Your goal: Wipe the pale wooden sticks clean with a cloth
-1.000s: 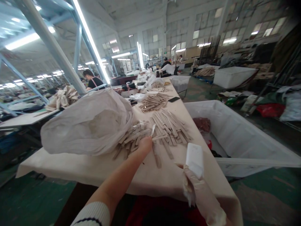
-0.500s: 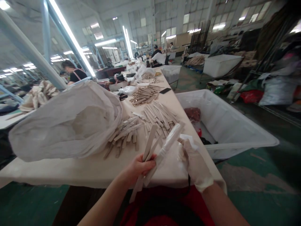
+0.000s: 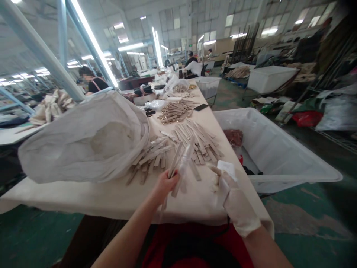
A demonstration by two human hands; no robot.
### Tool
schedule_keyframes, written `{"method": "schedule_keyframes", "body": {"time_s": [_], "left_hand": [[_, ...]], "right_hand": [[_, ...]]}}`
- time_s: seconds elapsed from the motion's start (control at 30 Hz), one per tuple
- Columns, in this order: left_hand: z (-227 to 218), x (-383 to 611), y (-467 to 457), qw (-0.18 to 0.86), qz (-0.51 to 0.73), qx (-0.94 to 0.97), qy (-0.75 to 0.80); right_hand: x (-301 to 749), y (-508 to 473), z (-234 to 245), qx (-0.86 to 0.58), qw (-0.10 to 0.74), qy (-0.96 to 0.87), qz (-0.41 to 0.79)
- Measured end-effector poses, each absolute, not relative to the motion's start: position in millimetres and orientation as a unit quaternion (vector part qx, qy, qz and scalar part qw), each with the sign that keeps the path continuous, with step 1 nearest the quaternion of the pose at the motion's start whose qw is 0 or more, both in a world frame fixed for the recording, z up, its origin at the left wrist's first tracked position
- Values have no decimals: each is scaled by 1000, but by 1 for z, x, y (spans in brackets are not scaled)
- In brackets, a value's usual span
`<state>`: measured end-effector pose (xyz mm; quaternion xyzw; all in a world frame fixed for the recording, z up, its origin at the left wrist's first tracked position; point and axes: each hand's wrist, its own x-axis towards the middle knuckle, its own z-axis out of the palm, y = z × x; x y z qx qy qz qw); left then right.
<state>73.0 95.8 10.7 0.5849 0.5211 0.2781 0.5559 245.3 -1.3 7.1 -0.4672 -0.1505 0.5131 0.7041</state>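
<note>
My bare left hand (image 3: 166,185) is closed around a few long wooden strips (image 3: 178,163), held upright over the table's near edge; one looks wrapped in clear film. My right hand (image 3: 227,184), in a white glove, is closed on a white block (image 3: 226,167) just right of the strips. Behind them lies a spread pile of wooden strips (image 3: 192,143) on the cream-covered table (image 3: 117,201). More strips (image 3: 147,160) spill from under a big white sack (image 3: 83,137).
A large white bin (image 3: 279,156) stands right of the table with dark red stuff inside. Further along the table lie another strip pile (image 3: 175,111), a black phone (image 3: 201,107) and bags. Other people work at the far end and at the left.
My left hand picked strips from the pile, drew them toward me, then lifted them slightly forward again. My right hand with the white block came down beside them.
</note>
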Motion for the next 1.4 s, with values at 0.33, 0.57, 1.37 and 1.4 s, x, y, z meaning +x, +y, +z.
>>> {"method": "schedule_keyframes", "body": {"time_s": [0.33, 0.57, 1.37, 1.4], "left_hand": [[20, 100, 54, 571, 187, 687, 409], [25, 117, 45, 533, 209, 701, 425], [30, 75, 43, 445, 163, 783, 404], [30, 76, 42, 435, 170, 790, 398]], "right_hand": [[239, -7, -1, -461, 690, -106, 547], [232, -23, -4, -552, 655, -205, 474], [252, -22, -10, -639, 637, -190, 387], [246, -22, -8, -642, 621, -213, 396]]}}
